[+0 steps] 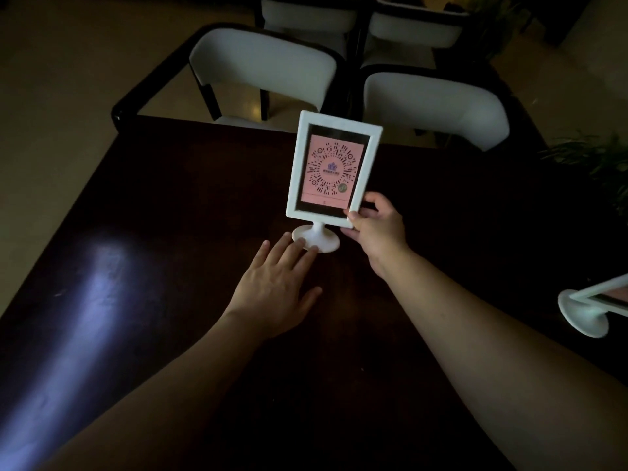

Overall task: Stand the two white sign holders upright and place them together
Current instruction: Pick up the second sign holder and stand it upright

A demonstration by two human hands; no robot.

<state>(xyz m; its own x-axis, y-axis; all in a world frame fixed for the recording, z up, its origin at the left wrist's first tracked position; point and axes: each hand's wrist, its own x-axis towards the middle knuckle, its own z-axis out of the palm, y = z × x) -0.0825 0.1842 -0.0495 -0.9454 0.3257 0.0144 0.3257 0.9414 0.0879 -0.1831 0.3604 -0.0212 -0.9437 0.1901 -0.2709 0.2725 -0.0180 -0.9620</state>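
Dim room; a dark wooden table (170, 300) fills the frame, with white-backed chairs (261, 66) along its far edge at the top. Right hand (377, 229), forearm reaching in from lower right, pinches the lower right corner of the standing sign holder (334, 168), thumb on the front of the frame and fingers behind it. Left hand (275, 283), at centre, lies flat and spread, palm down, fingertips touching the holder's round base (317, 241). That holder stands upright at frame centre, long axis vertical, pink coded card facing the camera. The second sign holder (591, 309) lies on its side at the right edge, base toward the left, partly cut off.
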